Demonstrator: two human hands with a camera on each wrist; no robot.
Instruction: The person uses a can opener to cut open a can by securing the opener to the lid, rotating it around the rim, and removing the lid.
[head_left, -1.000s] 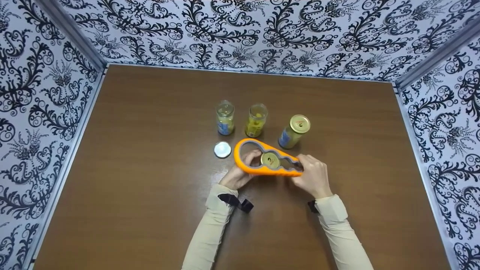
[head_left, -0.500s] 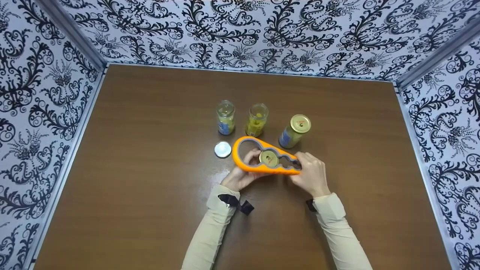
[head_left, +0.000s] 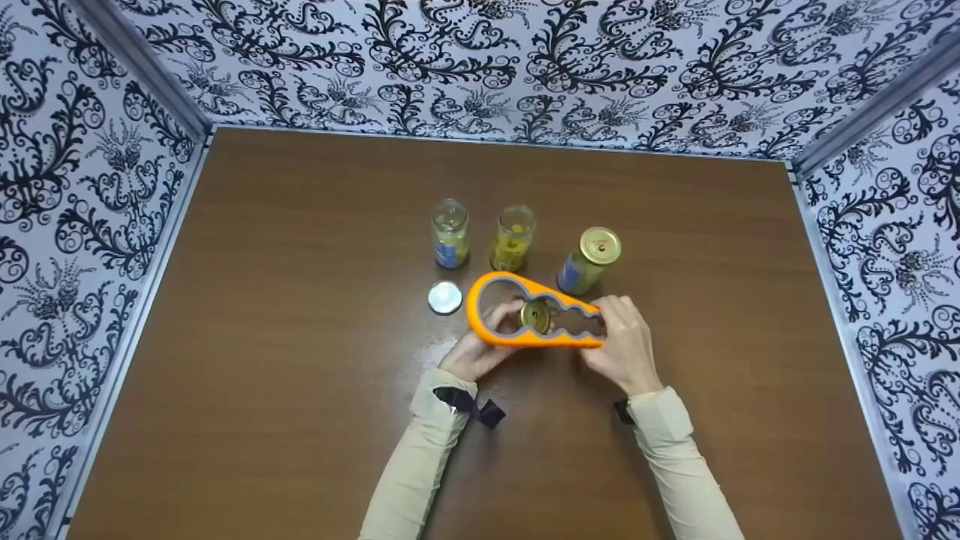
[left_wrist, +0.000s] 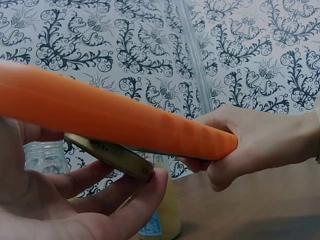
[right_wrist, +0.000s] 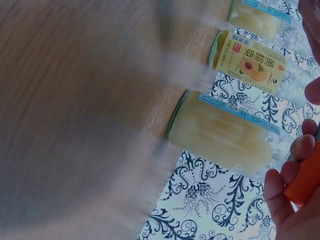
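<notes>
My left hand [head_left: 474, 355] pinches a gold jar lid [left_wrist: 112, 157] by its edge, tilted, below the orange jar opener [left_wrist: 115, 117]. From above, the lid shows inside the opener's wavy grey-lined opening. With my right hand [head_left: 626, 349] I grip the narrow handle end of the opener, whose two arms stand apart. Past the opener is a capped jar [head_left: 590, 262] with a gold lid and blue label, holding pale fruit.
Behind the opener stand two lidless glass jars, one with a blue label [head_left: 450, 251] and one with a yellow label [right_wrist: 255, 62]. A silvery lid [head_left: 445, 298] lies left of the opener on the brown table [head_left: 300, 337]. Patterned walls [head_left: 450, 75] close off the back and sides.
The gold lid, earlier snug between the opener's arms, has come away from them and tilted in my left fingers. The opener's arms have spread wider.
</notes>
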